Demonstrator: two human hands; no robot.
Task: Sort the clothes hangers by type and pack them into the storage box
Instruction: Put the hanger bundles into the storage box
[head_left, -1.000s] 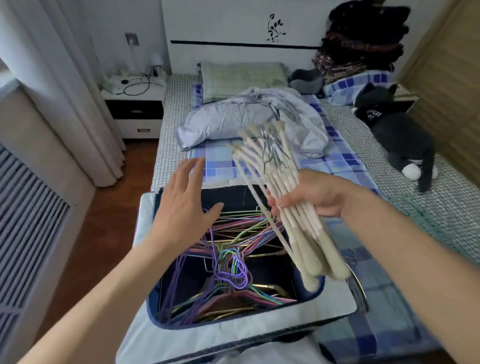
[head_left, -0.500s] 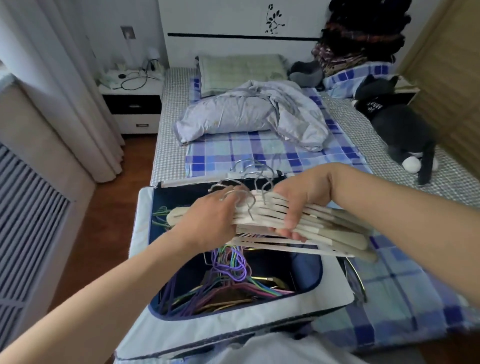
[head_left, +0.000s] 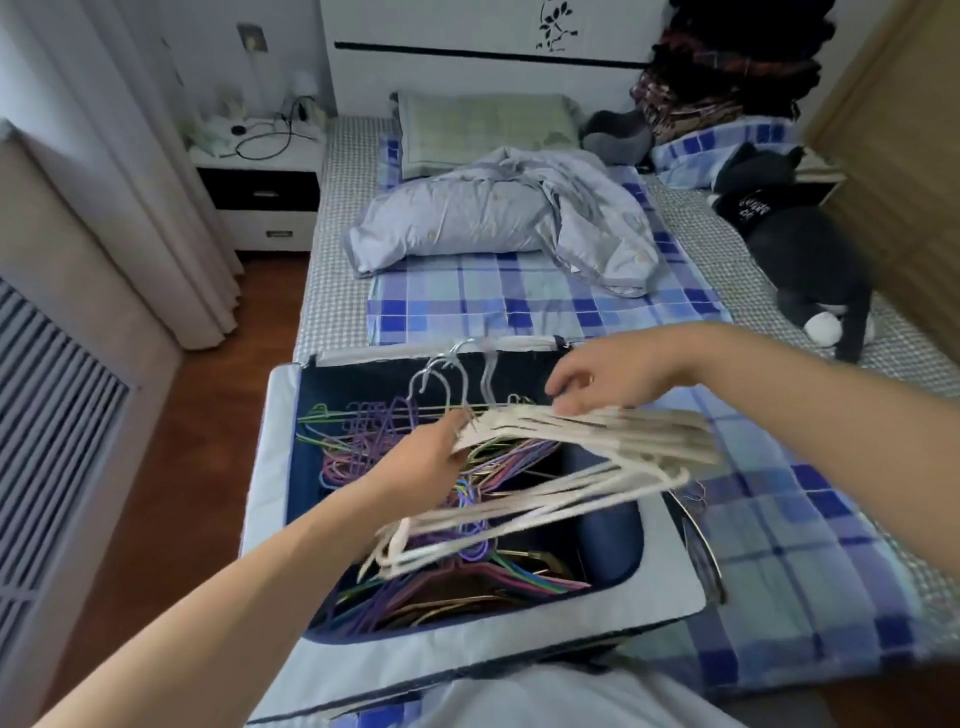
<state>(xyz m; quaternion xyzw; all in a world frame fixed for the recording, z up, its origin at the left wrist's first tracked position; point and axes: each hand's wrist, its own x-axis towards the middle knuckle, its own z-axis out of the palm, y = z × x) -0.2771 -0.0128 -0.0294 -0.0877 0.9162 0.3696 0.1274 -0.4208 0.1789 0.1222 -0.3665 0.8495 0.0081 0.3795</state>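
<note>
While L hand (head_left: 434, 457) grips white hanger bundle (head_left: 587, 457) near hooks, bundle sits fanned over storage box (head_left: 270, 467) w/ colored hangers (head_left: 363, 447) inside; R hand (head_left: 608, 376) fingers loosely curled, touching bundle top; box on bed (head_left: 519, 306).

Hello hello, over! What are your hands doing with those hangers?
Left hand grips bundle of cream padded hangers near hooks. Right hand touches it on top. Bundle above navy fabric storage box; tangled coloured wire hangers underneath.
</note>
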